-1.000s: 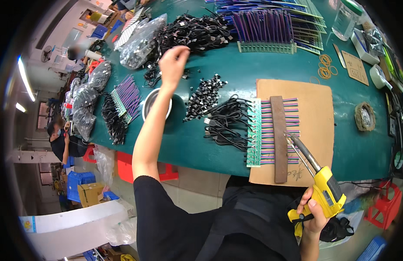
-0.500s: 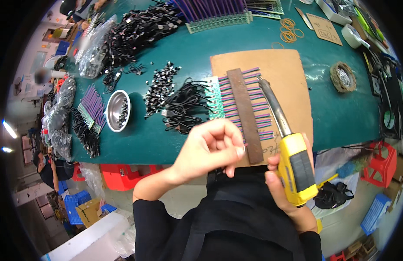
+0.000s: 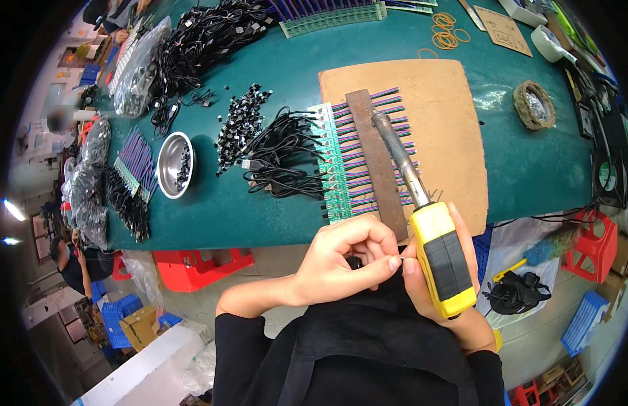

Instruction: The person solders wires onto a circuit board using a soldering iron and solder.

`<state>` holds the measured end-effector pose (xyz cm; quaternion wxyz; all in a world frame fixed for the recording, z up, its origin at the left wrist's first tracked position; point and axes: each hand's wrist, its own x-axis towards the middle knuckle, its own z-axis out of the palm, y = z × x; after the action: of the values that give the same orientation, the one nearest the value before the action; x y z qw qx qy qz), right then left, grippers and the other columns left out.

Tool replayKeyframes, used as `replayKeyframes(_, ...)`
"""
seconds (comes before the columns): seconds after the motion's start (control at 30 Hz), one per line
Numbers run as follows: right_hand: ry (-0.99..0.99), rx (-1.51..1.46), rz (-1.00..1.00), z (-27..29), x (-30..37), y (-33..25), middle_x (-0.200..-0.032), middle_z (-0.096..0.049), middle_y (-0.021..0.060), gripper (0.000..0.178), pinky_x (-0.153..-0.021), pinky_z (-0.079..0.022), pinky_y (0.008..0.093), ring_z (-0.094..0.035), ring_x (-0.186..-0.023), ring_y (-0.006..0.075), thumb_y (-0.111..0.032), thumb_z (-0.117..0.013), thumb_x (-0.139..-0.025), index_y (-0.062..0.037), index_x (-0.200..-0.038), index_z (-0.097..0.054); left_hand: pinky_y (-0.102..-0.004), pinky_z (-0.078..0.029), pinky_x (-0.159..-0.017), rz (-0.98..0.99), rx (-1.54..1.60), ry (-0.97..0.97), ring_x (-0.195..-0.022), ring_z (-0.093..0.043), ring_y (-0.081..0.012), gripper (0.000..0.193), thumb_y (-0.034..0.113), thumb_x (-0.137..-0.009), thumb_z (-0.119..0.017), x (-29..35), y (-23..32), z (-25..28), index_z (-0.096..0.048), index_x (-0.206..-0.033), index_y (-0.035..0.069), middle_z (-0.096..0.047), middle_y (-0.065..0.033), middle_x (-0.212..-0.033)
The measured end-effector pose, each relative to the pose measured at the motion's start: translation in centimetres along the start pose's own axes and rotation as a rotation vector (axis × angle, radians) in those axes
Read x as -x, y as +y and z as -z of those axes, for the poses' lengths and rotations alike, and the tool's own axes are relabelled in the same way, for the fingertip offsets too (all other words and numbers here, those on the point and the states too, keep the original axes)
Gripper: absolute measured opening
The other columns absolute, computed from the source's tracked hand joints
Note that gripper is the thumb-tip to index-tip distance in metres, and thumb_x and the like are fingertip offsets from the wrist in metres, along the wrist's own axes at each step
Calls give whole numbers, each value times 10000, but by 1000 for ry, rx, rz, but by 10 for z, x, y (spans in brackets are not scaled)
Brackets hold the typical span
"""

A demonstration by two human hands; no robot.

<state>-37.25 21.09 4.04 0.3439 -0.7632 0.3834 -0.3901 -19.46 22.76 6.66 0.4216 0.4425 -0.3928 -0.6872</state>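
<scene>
A yellow and black soldering gun (image 3: 449, 260) is held in my right hand (image 3: 425, 291), its dark metal tip reaching over a rusty flat metal bar (image 3: 375, 162). My left hand (image 3: 351, 260) is closed in a pinch beside it, near the board's front edge. Its thumb and finger almost meet my right fingertips, and a tiny pale bit shows between them, too small to name. The bar lies across rows of striped ribbon wires (image 3: 354, 160) running from a green circuit board strip (image 3: 335, 183). Black cables (image 3: 280, 152) lead off the strip's left side.
Beneath the strip lies a brown board (image 3: 449, 128) on the green table. To the left are a metal bowl (image 3: 167, 166), a heap of small black-and-silver parts (image 3: 239, 125) and a cable pile (image 3: 199, 47). Rubber bands (image 3: 446, 32) and a round coil-like holder (image 3: 534, 105) lie right.
My left hand has moved right and down to meet my right fingertips. The soldering gun has shifted left, its tip now over the metal bar. The whole view has shifted slightly.
</scene>
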Motion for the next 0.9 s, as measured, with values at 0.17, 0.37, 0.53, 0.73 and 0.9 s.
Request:
replayKeyframes(0.17,-25,-462,-409,0,1,-3,-1049,-622,203,641,-757,-510,269,-657,-874,208,-37,-681,-763,120,-1294,-358,-165,-388,-490,151,130,14,-546,-495,-28,89,2,-819,-620,6,-3,4,-542,-861,7,-541,7,-722)
replayKeyframes(0.37,24,-304,-68,-10,-5,0,-1141,-568,223,622,-777,-498,272,-645,-895,217,-35,-660,-776,102,-1300,-353,-167,-355,-476,-125,-238,123,-554,-455,-9,96,-1,-758,-651,8,-11,5,-573,-803,32,-516,39,-683)
replayKeyframes(0.53,-28,-419,-205,-6,-5,-5,-1092,-584,189,578,-796,-481,271,-623,-929,198,-14,-622,-780,87,-1289,-369,-183,-357,-468,-268,-511,86,-543,-459,-36,117,-6,-724,-667,11,-6,2,-587,-793,43,-504,16,-663)
replayKeyframes(0.73,-56,-707,-534,11,-7,-4,-873,-558,71,593,-684,-483,235,-554,-752,110,-26,-594,-796,0,-1320,-320,-231,-336,-474,-294,-813,450,-533,-401,-82,79,11,-719,-634,-2,-9,43,-596,-782,40,-486,-7,-670)
replayKeyframes(0.9,-30,-797,-703,25,12,-8,-818,-551,122,374,-587,-480,258,-564,-630,168,-62,-570,-738,38,-1090,-494,-221,-331,-497,-325,-913,569,-563,-421,-66,79,-3,-719,-646,-12,-29,59,-585,-756,30,-492,4,-668)
